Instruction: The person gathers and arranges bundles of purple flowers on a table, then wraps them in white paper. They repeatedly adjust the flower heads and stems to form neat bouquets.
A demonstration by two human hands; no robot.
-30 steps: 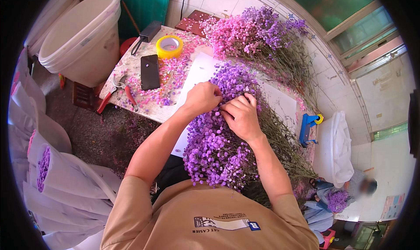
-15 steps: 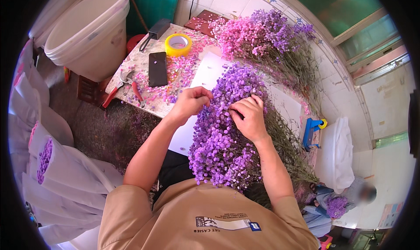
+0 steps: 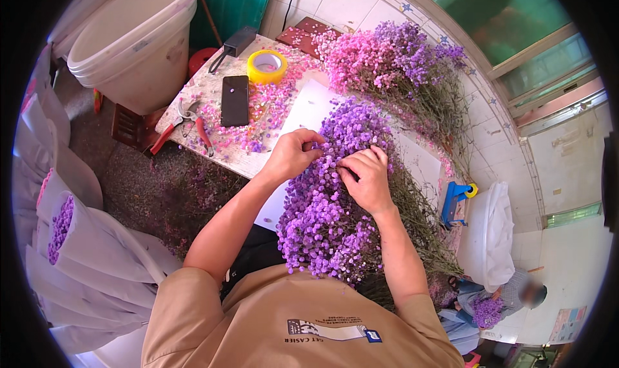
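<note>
Right now both hands work in a big bunch of purple dried flowers (image 3: 329, 207) that lies across white paper (image 3: 309, 107) on the counter (image 3: 193, 133) and reaches down toward the person's chest. Left hand (image 3: 293, 154) curls at the bunch's left edge, fingers pinched on small sprigs; right hand (image 3: 369, 178) rests on top, fingers closed into the blooms. Beside them lie a black phone (image 3: 235, 100), yellow tape roll (image 3: 267, 66), red-handled pruners (image 3: 184, 124) and pink flowers (image 3: 367, 55).
</note>
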